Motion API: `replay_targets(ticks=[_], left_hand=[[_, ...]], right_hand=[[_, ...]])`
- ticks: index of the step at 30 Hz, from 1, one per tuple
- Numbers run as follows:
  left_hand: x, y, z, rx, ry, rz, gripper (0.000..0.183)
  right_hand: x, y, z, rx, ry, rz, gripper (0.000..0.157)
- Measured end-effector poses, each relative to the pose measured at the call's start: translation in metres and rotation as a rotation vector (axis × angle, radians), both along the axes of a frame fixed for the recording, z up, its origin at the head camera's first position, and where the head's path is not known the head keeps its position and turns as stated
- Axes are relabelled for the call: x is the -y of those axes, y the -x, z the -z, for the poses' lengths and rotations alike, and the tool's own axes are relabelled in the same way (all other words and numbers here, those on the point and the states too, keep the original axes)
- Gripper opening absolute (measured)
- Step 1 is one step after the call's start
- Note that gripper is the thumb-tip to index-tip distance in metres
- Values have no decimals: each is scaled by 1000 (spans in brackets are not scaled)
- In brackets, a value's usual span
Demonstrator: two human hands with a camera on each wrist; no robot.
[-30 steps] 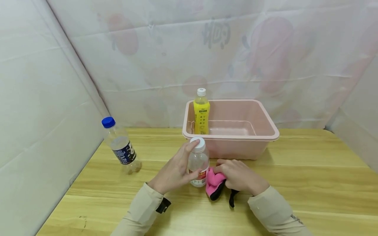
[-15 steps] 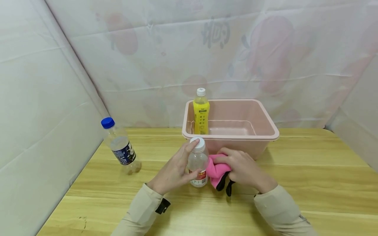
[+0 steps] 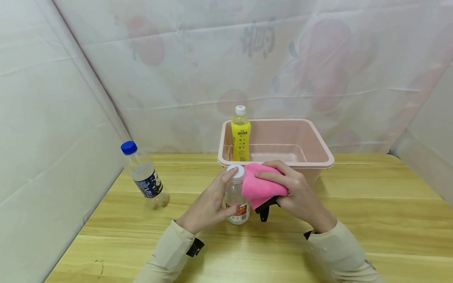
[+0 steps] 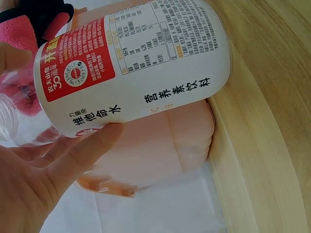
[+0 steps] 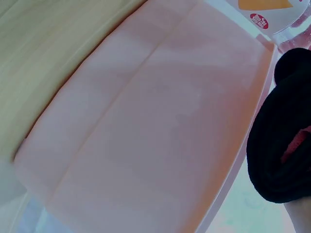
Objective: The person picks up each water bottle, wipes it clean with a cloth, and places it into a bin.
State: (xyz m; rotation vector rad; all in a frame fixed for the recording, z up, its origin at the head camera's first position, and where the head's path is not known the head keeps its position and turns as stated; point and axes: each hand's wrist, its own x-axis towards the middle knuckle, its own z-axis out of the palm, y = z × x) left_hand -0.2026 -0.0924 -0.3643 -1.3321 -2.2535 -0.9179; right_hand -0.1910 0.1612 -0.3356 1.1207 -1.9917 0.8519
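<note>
Pink cloth (image 3: 261, 184) has risen, pinched by right grip (image 3: 299, 192); left grip (image 3: 209, 204) holds white-capped bottle (image 3: 234, 194) on wooden table (image 3: 244, 259); printed curtain (image 3: 198, 90) behind.

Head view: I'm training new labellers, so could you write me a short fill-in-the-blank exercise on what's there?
The right hand holds a cloth that looks mostly ____.
The hand holding the nearest bottle is the person's ____ one.
The yellow-labelled bottle stands ____ the basin.
The leftmost bottle has a cap coloured ____.

Missing words: pink; left; inside; blue.
</note>
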Motion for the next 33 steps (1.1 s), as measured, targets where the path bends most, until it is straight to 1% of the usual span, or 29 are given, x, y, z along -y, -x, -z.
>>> replay_targets(ticks=[9, 13, 15, 18, 24, 30, 33], left_hand=[[1, 0, 1, -8, 3, 10, 90], [1, 1, 1, -13, 2, 9, 91], [1, 1, 1, -9, 2, 11, 91], [0, 1, 1, -6, 1, 13, 90], [0, 1, 0, 1, 2, -9, 89], [0, 0, 0, 18, 10, -21, 89], [0, 0, 0, 24, 4, -24, 90]], right_hand=[[1, 0, 1, -25, -13, 5, 63], [0, 0, 1, 6, -44, 14, 60], [0, 0, 2, 27, -76, 23, 61], [-1, 0, 4, 83, -145, 26, 59], [2, 0, 13, 198, -336, 70, 52], [8, 0, 32, 340, -555, 125, 43], [11, -1, 40, 362, -615, 138, 41]])
